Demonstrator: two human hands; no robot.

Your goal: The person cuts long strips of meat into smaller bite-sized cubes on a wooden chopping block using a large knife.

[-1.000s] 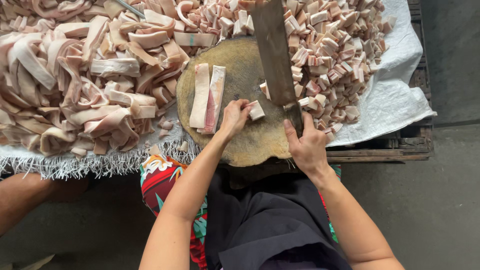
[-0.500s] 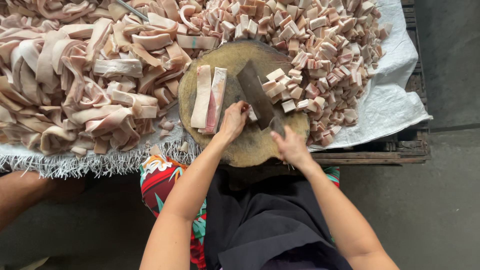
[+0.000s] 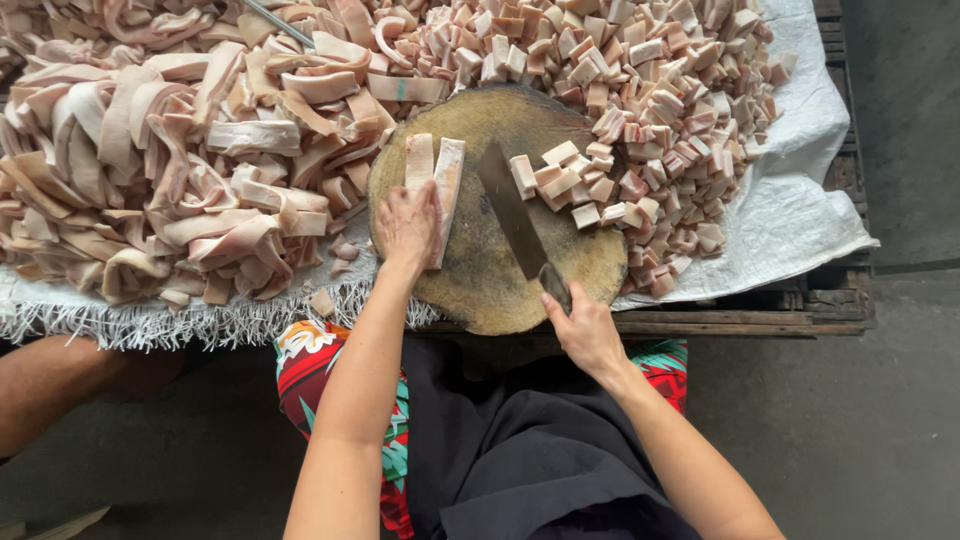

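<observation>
My left hand [image 3: 407, 222] presses down on two long pink-and-white meat strips [image 3: 436, 177] lying side by side on a round wooden chopping block [image 3: 480, 280]. A cleaver [image 3: 512, 212] is gripped by its handle in my right hand [image 3: 585, 330]; its blade lies low across the block, tilted edge to the right of the strips. Cut cubes [image 3: 565, 180] rest just right of the blade on the block.
A big heap of long uncut strips [image 3: 170, 170] fills the left of the white cloth [image 3: 800, 220]. A pile of cut cubes [image 3: 640, 80] lies at the upper right. Another person's arm [image 3: 50, 380] shows at lower left. A wooden pallet edge [image 3: 760, 320] runs under the cloth.
The cleaver came down from raised and swept the cut pieces rightward off the block's middle. My left hand slid left onto the two strips.
</observation>
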